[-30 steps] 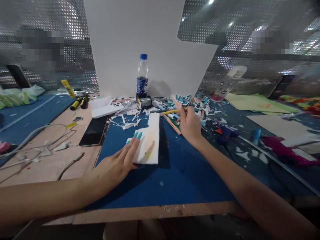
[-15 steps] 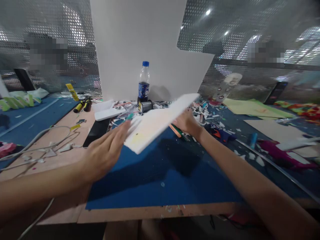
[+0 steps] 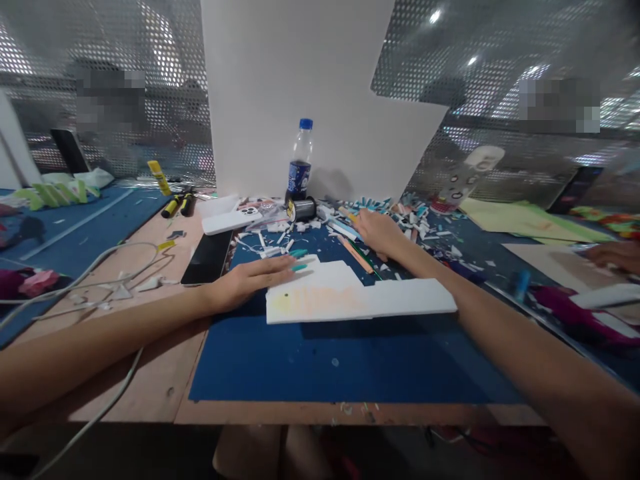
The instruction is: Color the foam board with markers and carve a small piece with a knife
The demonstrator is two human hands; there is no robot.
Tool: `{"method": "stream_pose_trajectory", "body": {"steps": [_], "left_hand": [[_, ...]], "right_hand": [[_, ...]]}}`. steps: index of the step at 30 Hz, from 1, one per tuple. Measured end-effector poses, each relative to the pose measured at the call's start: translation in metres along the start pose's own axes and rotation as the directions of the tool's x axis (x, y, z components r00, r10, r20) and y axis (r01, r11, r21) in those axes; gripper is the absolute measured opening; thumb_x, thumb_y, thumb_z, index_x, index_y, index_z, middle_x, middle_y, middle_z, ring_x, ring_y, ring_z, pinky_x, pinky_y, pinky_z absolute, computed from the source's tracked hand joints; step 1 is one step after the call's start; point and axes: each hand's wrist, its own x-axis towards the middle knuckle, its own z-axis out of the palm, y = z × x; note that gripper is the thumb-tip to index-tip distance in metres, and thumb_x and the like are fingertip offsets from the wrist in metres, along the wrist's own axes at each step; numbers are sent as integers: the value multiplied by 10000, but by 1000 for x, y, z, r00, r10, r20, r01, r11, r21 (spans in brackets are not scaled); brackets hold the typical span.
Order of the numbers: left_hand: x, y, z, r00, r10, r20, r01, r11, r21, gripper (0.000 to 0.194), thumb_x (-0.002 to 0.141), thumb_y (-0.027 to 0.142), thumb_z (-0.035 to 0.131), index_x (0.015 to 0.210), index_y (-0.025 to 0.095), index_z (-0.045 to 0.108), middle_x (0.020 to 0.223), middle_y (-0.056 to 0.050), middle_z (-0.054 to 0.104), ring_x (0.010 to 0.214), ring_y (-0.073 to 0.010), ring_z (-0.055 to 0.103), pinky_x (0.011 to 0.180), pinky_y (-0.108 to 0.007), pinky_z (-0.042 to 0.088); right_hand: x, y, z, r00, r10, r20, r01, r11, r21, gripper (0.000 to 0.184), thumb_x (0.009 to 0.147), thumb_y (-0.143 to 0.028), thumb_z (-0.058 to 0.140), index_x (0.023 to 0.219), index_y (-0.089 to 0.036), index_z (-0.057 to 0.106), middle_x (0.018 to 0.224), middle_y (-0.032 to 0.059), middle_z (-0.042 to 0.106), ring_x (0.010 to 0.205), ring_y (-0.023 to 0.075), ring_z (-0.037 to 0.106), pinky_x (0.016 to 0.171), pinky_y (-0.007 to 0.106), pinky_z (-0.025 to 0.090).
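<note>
A white foam board piece (image 3: 320,300), cut in a stepped outline with faint yellow and orange colouring and a small dark dot, rests over the blue mat (image 3: 300,367). My left hand (image 3: 255,277) has its fingers stretched out, their tips touching the board's upper left edge; the thumb is hidden. Beyond the board, my right hand (image 3: 380,235) reaches into the scraps with fingers curled at the end of a slim yellow stick (image 3: 347,214), whose kind I cannot make out. An orange pencil-like stick (image 3: 356,255) lies just left of that hand. My right forearm passes beside the board's right end.
A cola bottle (image 3: 300,163) and a wire spool (image 3: 303,209) stand before a white panel (image 3: 300,80). A white phone (image 3: 231,221) leans over a black phone (image 3: 207,259). Foam scraps (image 3: 273,243) litter the back. A cable (image 3: 123,380) crosses the left. Another person's hand (image 3: 613,257) shows far right.
The foam board, tilted up between my hands before, now lies low and nearly flat over the mat. My right hand has left it and moved to the scraps; my left hand stays at its edge.
</note>
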Motion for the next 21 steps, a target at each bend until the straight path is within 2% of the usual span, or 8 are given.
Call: {"method": "stream_pose_trajectory", "body": {"steps": [4, 8, 12, 15, 17, 18, 20, 21], "left_hand": [[-2, -4, 3, 1000, -4, 6, 4, 1000, -15, 550, 944, 105, 376, 1438, 308, 245, 1479, -70, 343, 1343, -220, 371, 1093, -415, 394], [-3, -8, 7, 998, -31, 47, 31, 999, -17, 543, 944, 106, 361, 1437, 307, 251, 1478, -70, 345, 1348, -215, 362, 1096, -416, 386], [-4, -10, 8, 995, -58, 76, 59, 998, -12, 543, 940, 97, 344, 1444, 268, 240, 1439, -103, 408, 1313, -198, 420, 1063, -406, 426], [-4, -11, 8, 994, -64, 92, 66, 998, -14, 515, 937, 88, 310, 1428, 243, 289, 1414, -103, 446, 1301, -184, 438, 1057, -402, 434], [-4, -11, 9, 993, -58, 104, 60, 998, -15, 480, 930, 94, 315, 1386, 231, 378, 1404, -91, 462, 1309, -186, 428, 1066, -404, 424], [-3, -10, 9, 993, -59, 105, 61, 998, -13, 468, 925, 94, 316, 1364, 224, 412, 1395, -88, 476, 1309, -188, 429, 1067, -403, 424], [-3, -10, 10, 992, -87, 89, 87, 996, 3, 479, 907, 70, 292, 1344, 201, 438, 1369, -98, 503, 1293, -192, 450, 1049, -400, 446], [-2, -9, 11, 991, -116, 71, 115, 993, 19, 496, 892, 49, 277, 1341, 186, 437, 1355, -113, 514, 1281, -199, 465, 1028, -401, 466]], "right_hand": [[-2, 4, 2, 989, 143, -38, -134, 976, 174, 276, 919, -315, 514, 1115, -126, 559, 1034, 74, 605, 865, 167, 608, 749, 355, 518], [1, 7, 2, 970, 230, -80, -185, 910, 371, 283, 908, -326, 533, 1116, -138, 567, 1069, 71, 605, 910, 176, 607, 788, 382, 513], [8, 14, -3, 941, 311, -134, -181, 798, 575, 211, 888, -300, 539, 994, -127, 597, 1018, 99, 648, 947, 217, 619, 838, 405, 483], [11, 18, -15, 921, 361, -144, -154, 679, 718, 172, 870, -257, 522, 987, -142, 572, 997, 135, 675, 912, 238, 651, 787, 381, 503], [7, 18, -30, 911, 388, -137, -130, 587, 799, 293, 860, -244, 529, 1133, -141, 499, 998, 144, 680, 810, 217, 674, 713, 361, 523], [4, 16, -38, 902, 409, -135, -122, 543, 831, 420, 857, -252, 538, 1241, -141, 409, 979, 141, 686, 720, 196, 676, 666, 350, 526], [-5, 8, -56, 890, 443, -108, -86, 394, 915, 658, 817, -287, 610, 1362, -195, 254, 961, 117, 694, 601, 156, 657, 607, 324, 521], [-11, 2, -64, 894, 437, -95, -71, 348, 935, 656, 817, -306, 610, 1363, -225, 254, 976, 103, 694, 607, 144, 658, 608, 309, 523]]}}
